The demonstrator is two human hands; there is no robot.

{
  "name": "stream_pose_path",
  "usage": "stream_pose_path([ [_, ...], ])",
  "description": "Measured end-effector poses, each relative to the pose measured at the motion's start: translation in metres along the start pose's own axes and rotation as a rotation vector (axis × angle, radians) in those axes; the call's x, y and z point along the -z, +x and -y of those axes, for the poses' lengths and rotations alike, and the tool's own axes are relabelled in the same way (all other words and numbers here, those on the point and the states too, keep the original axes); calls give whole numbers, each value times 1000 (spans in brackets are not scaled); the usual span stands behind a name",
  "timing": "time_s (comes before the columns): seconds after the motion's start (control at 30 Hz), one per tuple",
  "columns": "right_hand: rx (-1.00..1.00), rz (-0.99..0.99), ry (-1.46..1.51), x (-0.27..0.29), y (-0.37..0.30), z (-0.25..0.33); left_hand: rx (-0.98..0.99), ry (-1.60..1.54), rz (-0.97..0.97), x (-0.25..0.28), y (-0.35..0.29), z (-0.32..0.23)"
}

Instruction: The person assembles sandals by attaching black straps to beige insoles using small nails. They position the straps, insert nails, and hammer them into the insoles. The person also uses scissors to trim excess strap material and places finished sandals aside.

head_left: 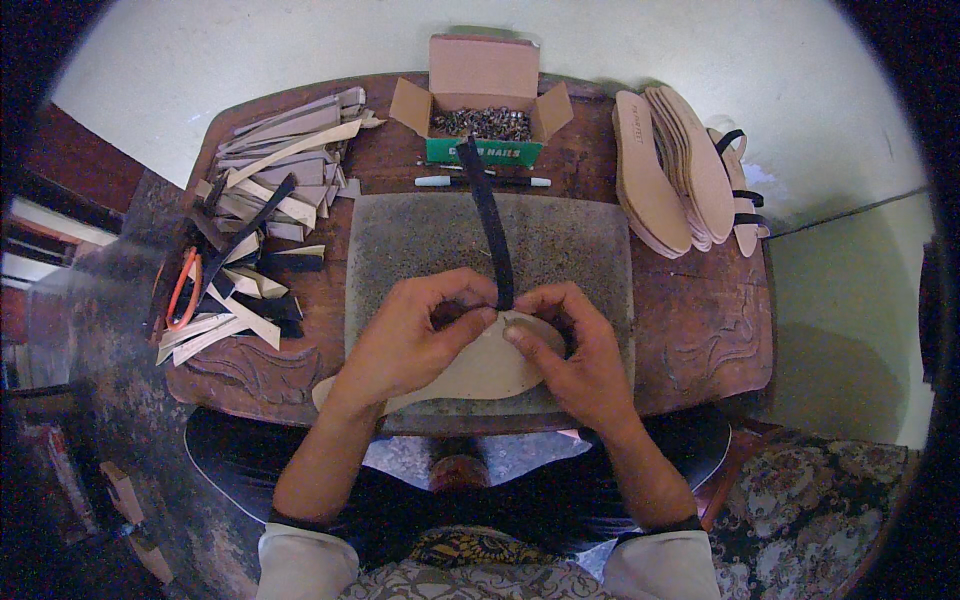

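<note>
Both my hands meet over a tan shoe insole (455,375) that lies crosswise near the front of a dark speckled mat (400,250). A black strap (487,215) stretches away from the insole's far edge toward the back of the table. At the strap's near end, my left hand (425,325) is closed, thumb and fingers pinching it. My right hand (570,335) pinches the insole's edge beside the strap, its thumb on top near a small notch. The fingers under the edge are hidden.
An open green box of nails (485,150) and a marker pen (483,182) sit behind the mat. Strips of material (285,160) and orange-handled scissors (184,288) lie at left. Stacked insoles (665,170) and one with black straps (745,195) are at right on the wooden table (700,330).
</note>
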State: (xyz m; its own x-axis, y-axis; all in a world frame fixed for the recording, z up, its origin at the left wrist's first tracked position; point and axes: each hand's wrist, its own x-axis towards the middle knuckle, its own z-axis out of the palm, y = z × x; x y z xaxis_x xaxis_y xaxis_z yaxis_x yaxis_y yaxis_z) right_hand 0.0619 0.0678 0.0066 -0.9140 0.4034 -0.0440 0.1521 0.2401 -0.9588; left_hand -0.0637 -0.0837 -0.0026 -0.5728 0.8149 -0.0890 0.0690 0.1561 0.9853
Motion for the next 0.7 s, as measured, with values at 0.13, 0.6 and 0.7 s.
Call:
stream_pose_path([
  [0.13,67,23,-67,1,2,-5,-18,-31,-8,-2,1,3],
  [0.6,-18,52,-104,4,0,-2,50,-26,-23,-1,1,-4],
  [0.7,34,13,-49,2,1,-8,49,-27,-26,-1,2,-2],
])
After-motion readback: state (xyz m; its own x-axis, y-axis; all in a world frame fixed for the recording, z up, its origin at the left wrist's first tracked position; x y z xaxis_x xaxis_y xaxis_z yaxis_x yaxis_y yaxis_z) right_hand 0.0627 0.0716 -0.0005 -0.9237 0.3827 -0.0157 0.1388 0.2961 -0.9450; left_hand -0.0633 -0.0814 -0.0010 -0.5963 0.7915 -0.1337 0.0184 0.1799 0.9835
